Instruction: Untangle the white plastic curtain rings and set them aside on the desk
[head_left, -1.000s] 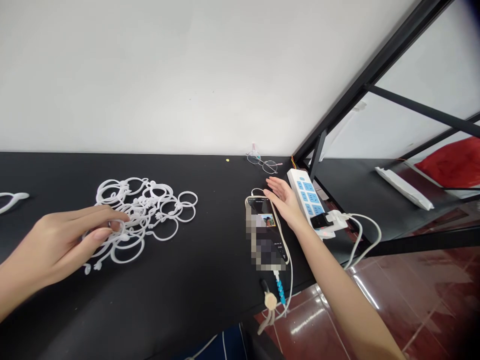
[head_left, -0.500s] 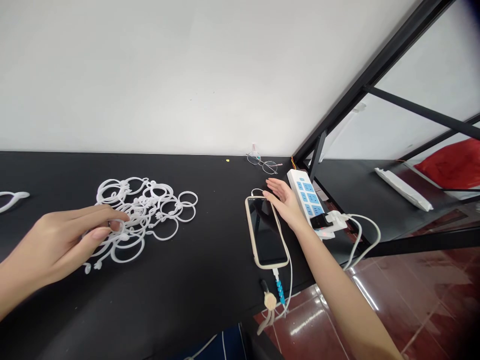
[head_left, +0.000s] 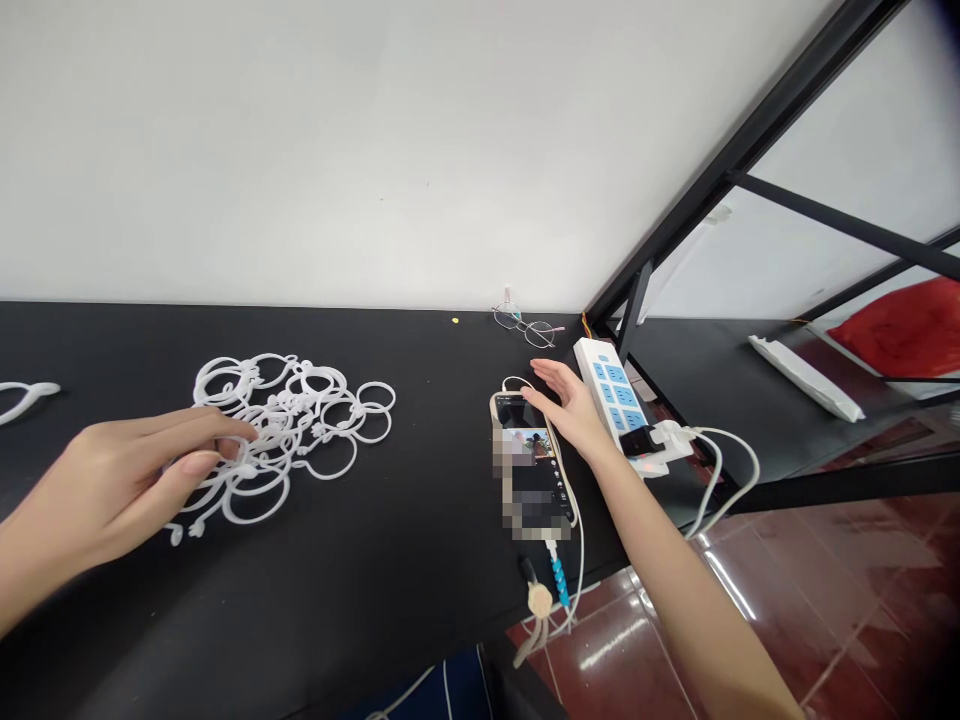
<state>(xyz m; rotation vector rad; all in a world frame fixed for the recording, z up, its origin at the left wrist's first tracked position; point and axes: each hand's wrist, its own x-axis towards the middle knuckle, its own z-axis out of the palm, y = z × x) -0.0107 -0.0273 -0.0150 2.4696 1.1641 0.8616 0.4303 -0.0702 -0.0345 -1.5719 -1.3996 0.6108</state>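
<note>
Left hand (head_left: 135, 475), left of frame: fingers curled into the tangled pile of white rings (head_left: 292, 420), left of centre; whether it grips one cannot be told. Right hand (head_left: 566, 400), right of centre: open, fingers extended, thumb over the upper edge of the lit phone (head_left: 536, 465). Power strip (head_left: 611, 385) just right of that hand; glasses (head_left: 523, 324) above it, near the wall.

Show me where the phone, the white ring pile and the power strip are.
Phone (head_left: 535, 470): head view, on the screen's middle.
White ring pile (head_left: 283, 420): head view, on its tangled centre.
Power strip (head_left: 624, 397): head view, on its blue-socketed face.
</note>
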